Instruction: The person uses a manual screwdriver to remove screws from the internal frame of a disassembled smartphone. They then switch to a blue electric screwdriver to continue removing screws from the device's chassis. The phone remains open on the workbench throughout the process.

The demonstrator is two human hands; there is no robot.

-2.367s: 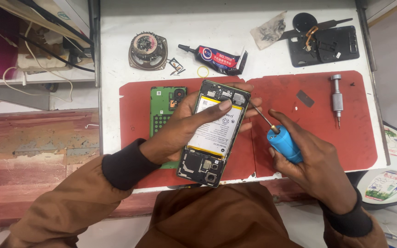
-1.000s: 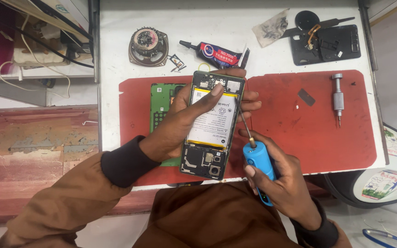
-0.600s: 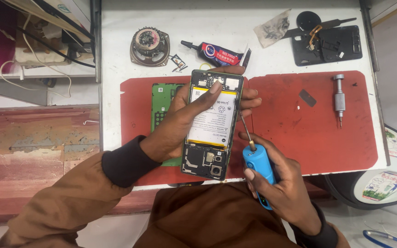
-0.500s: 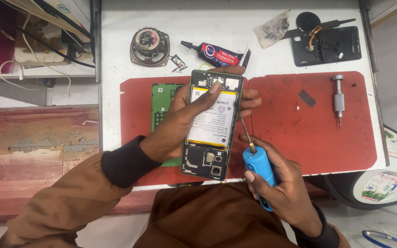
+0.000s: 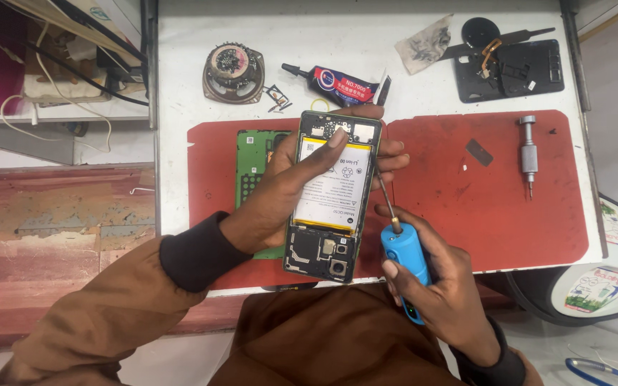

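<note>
My left hand (image 5: 302, 182) grips an opened smartphone (image 5: 332, 196) with its back cover off, white battery and dark camera board showing. The thumb lies across the battery and the fingers wrap the phone's right edge. The phone is held over a red work mat (image 5: 509, 207). My right hand (image 5: 441, 282) is closed on a blue-handled screwdriver (image 5: 405, 257). Its thin shaft points up-left, and the tip sits at the phone's right edge near my left fingers.
A green phone cover (image 5: 252, 164) lies on the mat, partly under my left hand. A metal precision screwdriver (image 5: 528, 154) rests at the mat's right. Behind are a glue tube (image 5: 337, 82), a round speaker part (image 5: 232, 68), a black phone frame (image 5: 513, 68) and a crumpled wipe (image 5: 423, 46).
The phone was turned upright and shifted left over the mat. My right hand drew back toward me with the blue screwdriver, then held nearly still with the tip at the phone's right edge.
</note>
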